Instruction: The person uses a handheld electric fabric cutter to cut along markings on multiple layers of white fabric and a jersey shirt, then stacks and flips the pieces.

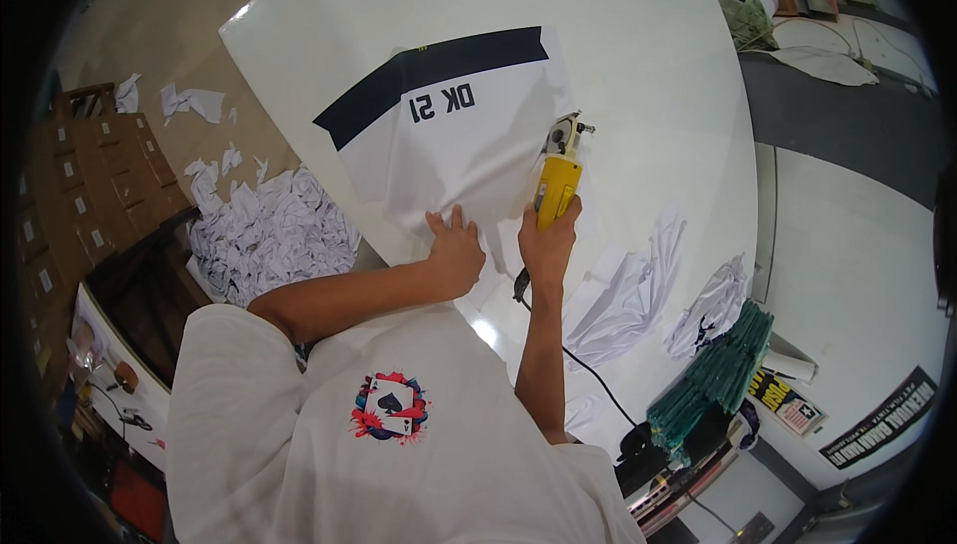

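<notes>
A white fabric piece (488, 145) with a dark navy band along its far edge and dark printing lies spread on the white table (648, 95). My left hand (457, 253) rests on its near part, fingers apart and pressing on the cloth. My right hand (548, 242) is wrapped round the yellow body of an electric rotary cloth cutter (558, 185). The metal head of the cutter points away from me, at the right edge of the fabric. Its blade's contact with the cloth is too small to make out. A black cord (603, 382) trails from the cutter towards me.
Crumpled white cloth (628, 295) lies on the table to the right, near a stack of green packets (713, 374). A large heap of white scraps (274, 230) sits on the floor at left, beside stacked brown boxes (95, 185). Loose scraps (194, 103) lie beyond it.
</notes>
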`<action>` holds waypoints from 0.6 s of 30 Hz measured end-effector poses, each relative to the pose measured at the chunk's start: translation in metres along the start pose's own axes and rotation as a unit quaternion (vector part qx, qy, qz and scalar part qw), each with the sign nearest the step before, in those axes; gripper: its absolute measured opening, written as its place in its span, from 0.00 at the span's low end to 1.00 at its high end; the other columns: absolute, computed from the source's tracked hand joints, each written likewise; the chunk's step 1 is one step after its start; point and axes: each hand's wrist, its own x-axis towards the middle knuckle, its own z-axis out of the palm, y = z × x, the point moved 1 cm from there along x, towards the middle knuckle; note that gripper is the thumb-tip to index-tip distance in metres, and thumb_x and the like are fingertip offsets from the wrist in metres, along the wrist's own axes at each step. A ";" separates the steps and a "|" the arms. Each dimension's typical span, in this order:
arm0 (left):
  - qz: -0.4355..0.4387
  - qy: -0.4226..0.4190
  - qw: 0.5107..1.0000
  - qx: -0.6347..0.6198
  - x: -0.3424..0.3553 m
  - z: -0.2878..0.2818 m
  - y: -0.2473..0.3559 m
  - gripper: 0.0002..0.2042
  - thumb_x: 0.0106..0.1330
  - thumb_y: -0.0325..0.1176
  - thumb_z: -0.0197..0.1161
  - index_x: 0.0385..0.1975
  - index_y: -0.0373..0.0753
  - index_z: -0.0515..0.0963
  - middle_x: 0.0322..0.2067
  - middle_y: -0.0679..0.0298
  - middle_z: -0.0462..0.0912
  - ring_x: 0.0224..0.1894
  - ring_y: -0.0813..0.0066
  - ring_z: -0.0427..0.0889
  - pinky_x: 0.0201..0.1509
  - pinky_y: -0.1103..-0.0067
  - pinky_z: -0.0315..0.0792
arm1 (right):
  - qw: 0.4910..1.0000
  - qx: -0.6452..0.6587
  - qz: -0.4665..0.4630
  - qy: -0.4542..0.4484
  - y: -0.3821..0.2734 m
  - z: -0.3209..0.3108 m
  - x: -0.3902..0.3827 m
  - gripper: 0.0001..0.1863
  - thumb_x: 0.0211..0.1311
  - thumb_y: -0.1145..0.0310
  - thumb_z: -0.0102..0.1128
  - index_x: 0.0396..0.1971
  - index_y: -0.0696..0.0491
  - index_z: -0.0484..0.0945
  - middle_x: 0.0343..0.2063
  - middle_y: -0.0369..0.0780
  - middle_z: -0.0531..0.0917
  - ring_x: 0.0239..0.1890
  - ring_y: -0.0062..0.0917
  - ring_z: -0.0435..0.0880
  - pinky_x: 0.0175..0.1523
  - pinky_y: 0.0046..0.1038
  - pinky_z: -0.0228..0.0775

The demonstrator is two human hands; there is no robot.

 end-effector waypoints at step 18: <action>0.023 -0.024 0.999 -0.018 0.007 -0.002 -0.011 0.27 0.68 0.52 0.66 0.58 0.38 0.83 0.73 0.44 0.64 0.77 0.32 0.56 0.63 0.29 0.58 | 0.990 0.054 0.097 0.092 -0.041 0.003 0.092 0.41 0.63 0.57 0.67 0.68 0.63 0.58 0.52 0.65 0.80 0.52 0.57 0.84 0.58 0.44 0.78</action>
